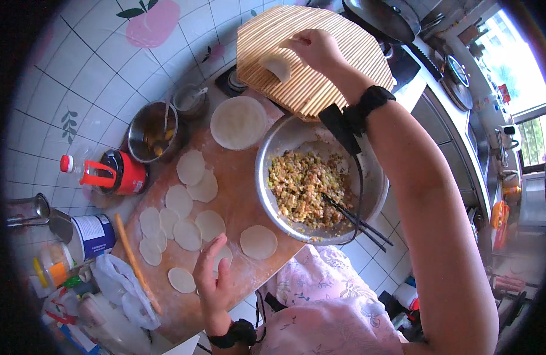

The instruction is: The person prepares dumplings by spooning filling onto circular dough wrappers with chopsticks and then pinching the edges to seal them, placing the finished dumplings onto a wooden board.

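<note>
My right hand [315, 48] is over the octagonal reed tray [352, 49], fingers bent together; whether something is pinched between them is unclear. Just below its fingertips a folded dumpling [278, 66] lies on the tray. Fingers spread and holding nothing, my left hand [215, 275] is above the near part of the floured wooden board [237, 177], partly covering a round dough wrapper [223, 257]. Several more wrappers [187, 234] lie about the board, some overlapping, with one [258, 242] apart to the right. A metal bowl [262, 195] holds chopped filling [304, 186] and dark chopsticks [366, 224].
A rolling pin [137, 266] lies along the board's left side, beside a plastic bag [122, 284]. Behind stand a red-labelled bottle [133, 172], a metal pot [135, 142], a glass jar [188, 100] and a round white container [238, 123]. A pan [379, 17] is beyond the tray.
</note>
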Demonstrator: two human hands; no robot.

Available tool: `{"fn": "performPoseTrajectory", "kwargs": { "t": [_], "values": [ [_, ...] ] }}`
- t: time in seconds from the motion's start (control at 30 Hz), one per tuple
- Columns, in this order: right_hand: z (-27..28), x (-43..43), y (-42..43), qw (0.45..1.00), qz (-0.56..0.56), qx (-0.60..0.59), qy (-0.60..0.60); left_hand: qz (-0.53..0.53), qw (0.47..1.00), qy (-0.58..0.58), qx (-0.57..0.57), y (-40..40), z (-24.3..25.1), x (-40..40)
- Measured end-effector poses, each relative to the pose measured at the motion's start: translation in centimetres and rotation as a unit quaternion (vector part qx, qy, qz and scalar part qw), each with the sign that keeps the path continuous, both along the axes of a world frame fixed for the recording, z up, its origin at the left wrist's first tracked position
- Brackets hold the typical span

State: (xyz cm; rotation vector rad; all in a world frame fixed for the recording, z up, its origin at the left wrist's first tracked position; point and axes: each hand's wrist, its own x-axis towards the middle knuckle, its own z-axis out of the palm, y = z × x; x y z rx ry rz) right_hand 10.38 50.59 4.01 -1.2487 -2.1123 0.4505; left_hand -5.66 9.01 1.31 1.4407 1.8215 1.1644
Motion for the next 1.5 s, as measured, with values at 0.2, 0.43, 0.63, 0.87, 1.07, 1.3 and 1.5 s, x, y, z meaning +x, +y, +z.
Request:
{"fn": "performPoseTrajectory", "kwargs": {
  "t": [0.2,0.43,0.63,0.87,1.07,1.3,1.5],
  "values": [
    [-0.5,-0.3,-0.3,0.997,0.021,0.016,-0.071,0.01,0.999,0.028,-0.041,0.0,-1.2,-2.2],
    [-0.3,0.1,-0.2,0.996,0.05,-0.005,-0.078,0.008,0.999,0.024,-0.043,1.4,-1.9,-2.8],
    [0.1,0.4,-0.5,0.99,0.047,0.028,-0.127,-0.022,0.998,0.026,-0.051,2.5,-1.7,-2.3],
    [1.9,-1.1,-2.9,0.973,0.087,0.165,-0.134,-0.017,0.998,0.02,-0.049,2.8,-1.8,-2.3],
    [2.6,-2.1,-3.8,0.96,0.083,0.05,-0.263,-0.021,0.999,0.018,-0.037,2.7,-2.0,-2.2],
    [1.0,-1.7,-3.0,0.977,0.166,0.047,-0.123,-0.022,0.999,0.011,-0.039,2.1,-2.5,-2.2],
    [0.9,-2.0,-3.5,0.972,0.191,0.046,-0.129,-0.036,0.994,-0.039,-0.093,1.4,-3.0,-1.8]
  ]
}}
